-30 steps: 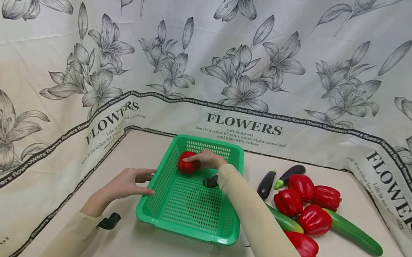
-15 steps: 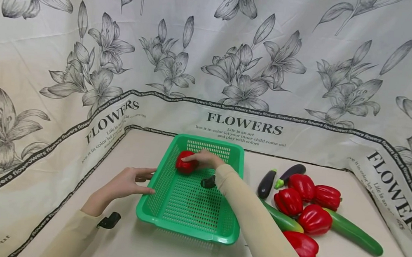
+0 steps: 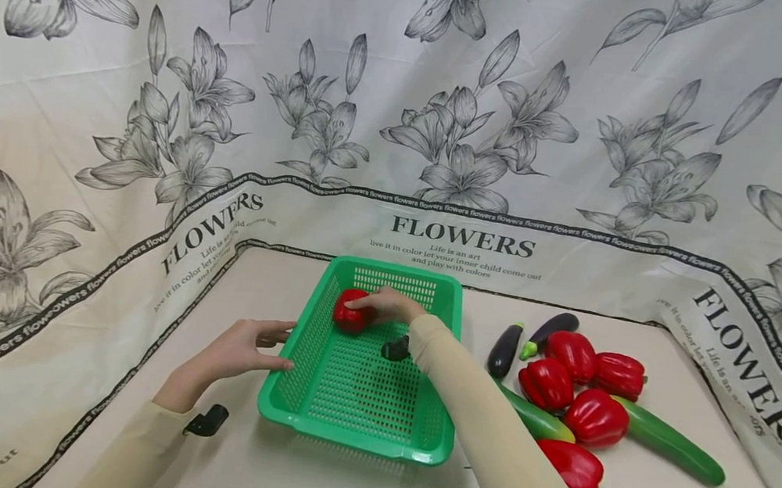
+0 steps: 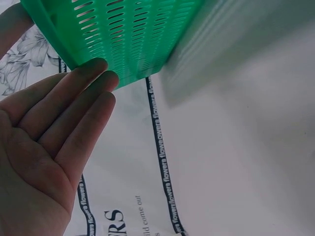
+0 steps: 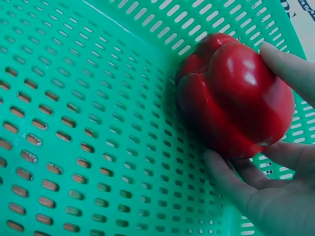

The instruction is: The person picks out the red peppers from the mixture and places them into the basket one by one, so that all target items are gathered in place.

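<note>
In the head view, a green plastic basket (image 3: 352, 427) with slotted walls stands in the middle of the table. My right hand (image 3: 391, 304) reaches into it and grips a red bell pepper (image 3: 351, 311) near the far left corner. The right wrist view has the thumb on one side of the bell pepper (image 5: 236, 93) and fingers under the other, close to the basket's slotted floor and wall. My left hand (image 3: 246, 349) touches the basket's left rim from outside. Its fingers (image 4: 74, 105) look straight in the left wrist view, with the thumb apart from them.
Right of the basket lie several more red bell peppers (image 3: 596, 418), two eggplants (image 3: 506, 351) and green cucumbers (image 3: 672, 442). The right forearm partly covers the nearest ones. A flower-printed curtain (image 3: 471, 149) encloses the table's back and sides.
Over the last second, the right hand has shifted the red bell pepper slightly left within the basket. The left hand and the basket have stayed in place.
</note>
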`<action>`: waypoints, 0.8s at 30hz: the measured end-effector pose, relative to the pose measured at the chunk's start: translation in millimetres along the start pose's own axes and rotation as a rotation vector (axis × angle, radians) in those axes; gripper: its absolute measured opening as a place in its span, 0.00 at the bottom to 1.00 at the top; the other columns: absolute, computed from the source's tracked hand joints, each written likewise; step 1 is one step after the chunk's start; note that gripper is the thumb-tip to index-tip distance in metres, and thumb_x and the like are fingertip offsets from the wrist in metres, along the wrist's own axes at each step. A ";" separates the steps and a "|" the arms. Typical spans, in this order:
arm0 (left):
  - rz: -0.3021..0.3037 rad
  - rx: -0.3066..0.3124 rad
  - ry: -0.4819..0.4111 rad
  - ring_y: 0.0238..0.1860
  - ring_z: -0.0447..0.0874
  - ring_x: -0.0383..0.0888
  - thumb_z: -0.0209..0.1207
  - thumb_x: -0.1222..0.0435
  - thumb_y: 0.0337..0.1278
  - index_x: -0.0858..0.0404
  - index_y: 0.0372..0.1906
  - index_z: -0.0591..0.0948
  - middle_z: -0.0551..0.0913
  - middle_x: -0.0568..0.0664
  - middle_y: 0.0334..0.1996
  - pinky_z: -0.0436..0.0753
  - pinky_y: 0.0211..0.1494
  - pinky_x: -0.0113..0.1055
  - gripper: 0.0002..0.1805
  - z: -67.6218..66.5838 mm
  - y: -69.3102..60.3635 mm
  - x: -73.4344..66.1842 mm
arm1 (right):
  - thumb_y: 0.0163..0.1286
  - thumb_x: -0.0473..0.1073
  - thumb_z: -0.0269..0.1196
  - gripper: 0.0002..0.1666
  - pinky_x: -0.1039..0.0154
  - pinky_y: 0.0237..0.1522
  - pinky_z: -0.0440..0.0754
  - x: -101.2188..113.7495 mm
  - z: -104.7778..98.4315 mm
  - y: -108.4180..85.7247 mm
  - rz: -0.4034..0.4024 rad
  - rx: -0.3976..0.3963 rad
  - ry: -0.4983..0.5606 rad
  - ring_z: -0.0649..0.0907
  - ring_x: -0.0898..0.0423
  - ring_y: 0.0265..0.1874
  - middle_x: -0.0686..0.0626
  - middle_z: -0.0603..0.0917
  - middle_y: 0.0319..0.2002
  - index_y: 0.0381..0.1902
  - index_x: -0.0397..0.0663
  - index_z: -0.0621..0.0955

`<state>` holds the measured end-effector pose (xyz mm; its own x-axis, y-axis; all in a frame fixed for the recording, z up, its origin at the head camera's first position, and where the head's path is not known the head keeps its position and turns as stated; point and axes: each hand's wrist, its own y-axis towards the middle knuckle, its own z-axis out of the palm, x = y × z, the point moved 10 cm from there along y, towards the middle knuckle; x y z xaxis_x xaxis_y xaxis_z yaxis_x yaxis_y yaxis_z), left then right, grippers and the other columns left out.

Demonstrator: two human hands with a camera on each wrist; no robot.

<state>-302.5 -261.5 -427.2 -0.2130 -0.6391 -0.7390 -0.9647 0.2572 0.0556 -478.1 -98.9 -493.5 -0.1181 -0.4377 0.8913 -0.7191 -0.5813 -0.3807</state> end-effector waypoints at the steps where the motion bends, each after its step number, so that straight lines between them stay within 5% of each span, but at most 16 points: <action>1: -0.001 0.000 0.001 0.56 0.78 0.58 0.70 0.50 0.45 0.61 0.65 0.71 0.82 0.55 0.54 0.80 0.56 0.52 0.41 0.1 0.0 0.4 | 0.58 0.48 0.68 0.32 0.54 0.55 0.81 0.1 -0.1 -0.1 -0.001 -0.002 0.000 0.79 0.47 0.55 0.40 0.76 0.57 0.54 0.33 0.74; 24: -0.008 0.005 -0.007 0.57 0.78 0.60 0.69 0.49 0.45 0.61 0.66 0.71 0.81 0.56 0.55 0.80 0.56 0.53 0.42 2.1 -0.6 3.6 | 0.57 0.45 0.70 0.34 0.56 0.53 0.82 5.5 -5.3 -4.4 -0.017 -0.074 -0.034 0.80 0.46 0.54 0.38 0.76 0.56 0.56 0.32 0.72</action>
<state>-302.4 -262.4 -431.3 -0.2042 -0.6362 -0.7440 -0.9657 0.2554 0.0467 -479.2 -95.1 -485.6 -0.0830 -0.4517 0.8883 -0.7699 -0.5370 -0.3450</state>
